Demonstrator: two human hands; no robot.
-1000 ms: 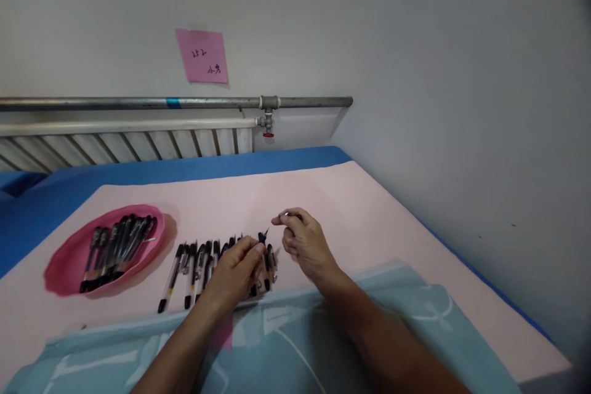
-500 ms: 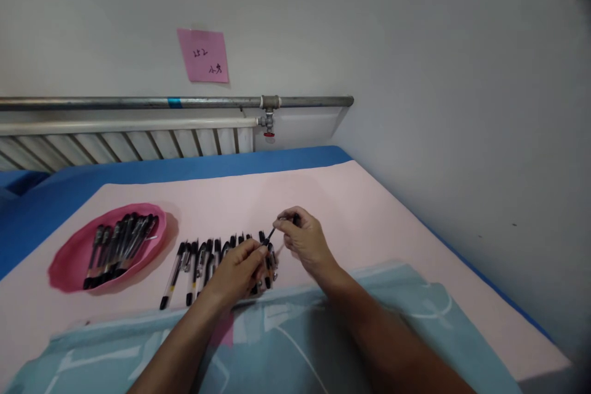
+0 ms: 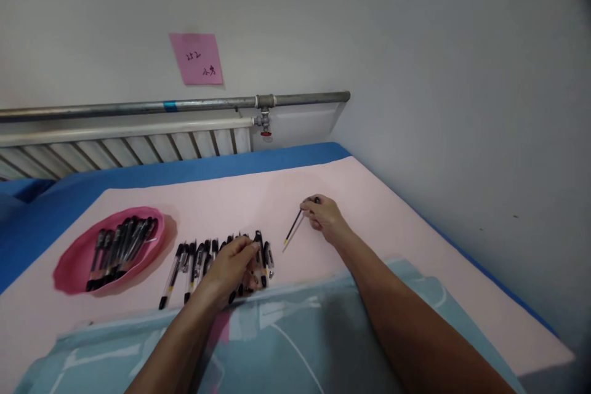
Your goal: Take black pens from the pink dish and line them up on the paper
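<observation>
My right hand [image 3: 325, 217] is closed in a pinch on a pen refill [image 3: 292, 226], a thin dark tube with a yellowish lower end. It slants down to the left, above the pink surface. A small dark piece shows at my right fingertips. My left hand [image 3: 235, 261] is closed over a row of black-and-clear pens [image 3: 189, 271]. Its thumb and fingers pinch what looks like a pen barrel, mostly hidden by the hand. Beside it, clear pen caps [image 3: 268, 255] lie at the right end of the row.
A pink oval basket [image 3: 64, 274] at the left holds several capped pens [image 3: 117, 249]. A light blue cloth [image 3: 295, 338] with white lines covers the near edge of the pink surface [image 3: 258, 194]. Behind are a radiator [image 3: 133, 151], a metal pipe [image 3: 207, 103] and a wall.
My right hand has moved away to the right and slightly up, drawing the refill clear of my left hand. My left hand has shifted slightly left. The view has turned slightly.
</observation>
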